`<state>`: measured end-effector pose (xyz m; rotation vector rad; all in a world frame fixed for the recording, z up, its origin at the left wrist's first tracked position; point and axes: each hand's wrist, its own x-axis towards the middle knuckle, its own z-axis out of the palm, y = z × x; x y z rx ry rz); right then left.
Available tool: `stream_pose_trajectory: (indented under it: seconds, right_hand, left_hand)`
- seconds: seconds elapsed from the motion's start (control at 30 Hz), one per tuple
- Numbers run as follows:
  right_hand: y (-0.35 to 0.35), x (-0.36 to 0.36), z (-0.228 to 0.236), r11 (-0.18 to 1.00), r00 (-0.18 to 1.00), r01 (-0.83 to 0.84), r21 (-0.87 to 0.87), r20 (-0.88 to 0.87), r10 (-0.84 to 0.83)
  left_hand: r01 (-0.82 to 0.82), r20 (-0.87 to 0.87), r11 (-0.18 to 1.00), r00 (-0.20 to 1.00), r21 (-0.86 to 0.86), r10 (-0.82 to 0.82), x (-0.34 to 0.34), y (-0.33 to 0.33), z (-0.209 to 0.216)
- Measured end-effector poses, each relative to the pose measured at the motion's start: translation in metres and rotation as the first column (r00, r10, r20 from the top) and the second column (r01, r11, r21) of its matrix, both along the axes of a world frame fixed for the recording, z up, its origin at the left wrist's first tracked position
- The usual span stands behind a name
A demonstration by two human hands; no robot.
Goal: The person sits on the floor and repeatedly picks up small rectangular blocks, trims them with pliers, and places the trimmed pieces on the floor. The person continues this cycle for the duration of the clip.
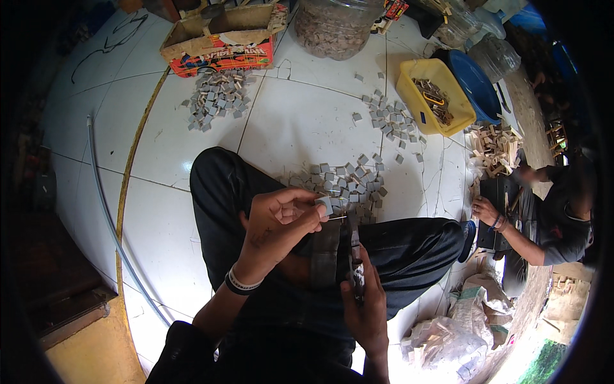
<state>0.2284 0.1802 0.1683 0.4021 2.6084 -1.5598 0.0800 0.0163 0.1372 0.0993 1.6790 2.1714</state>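
Note:
My left hand (pixel 275 224) is closed in a pinch on a small grey square block (pixel 325 205), held above my lap. A thin pale rod or wire (pixel 336 218) sticks out by its fingertips toward the right. My right hand (pixel 368 307) is wrapped round a dark metal hand tool (pixel 354 246) that looks like pliers. The tool's tip points away from me, close to the end of the rod; whether they touch, I cannot tell. Just beyond both hands lies a loose heap of similar grey blocks (pixel 361 182), partly hidden by my left hand and legs.
More grey blocks (pixel 219 99) lie before a cardboard box (pixel 220 61), others (pixel 391 120) beside a yellow basin (pixel 416 73). A blue basin (pixel 476 83) and wood pieces (pixel 495 147) stand right. A co-worker's hand (pixel 487 211) is there too. A grey hose (pixel 102 192) runs along the left.

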Motion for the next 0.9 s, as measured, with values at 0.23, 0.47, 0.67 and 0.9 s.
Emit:
stream_pose_trajectory:
  seconds: [0.23,0.47,0.67,0.9]
  right_hand:
    - [0.005,0.009,-0.008,0.923,0.996,0.015,-0.383,0.086,0.019]
    - [0.006,0.01,-0.015,0.616,0.96,-0.046,-0.787,0.137,0.246]
    - [-0.003,0.021,-0.018,0.467,0.96,0.046,-0.883,0.168,0.224]
    - [-0.01,0.017,-0.019,0.994,0.997,-0.062,-0.087,0.047,0.066]
  left_hand:
    - [0.125,0.01,0.974,0.992,0.188,-0.13,0.002,0.003,-0.017]
    - [0.224,0.121,0.69,0.902,0.688,-0.414,0.019,0.014,-0.055]
    - [0.234,0.117,0.62,0.875,0.749,-0.47,0.016,0.008,-0.059]
    - [0.296,0.038,0.671,0.9,0.68,-0.435,0.012,0.005,-0.053]
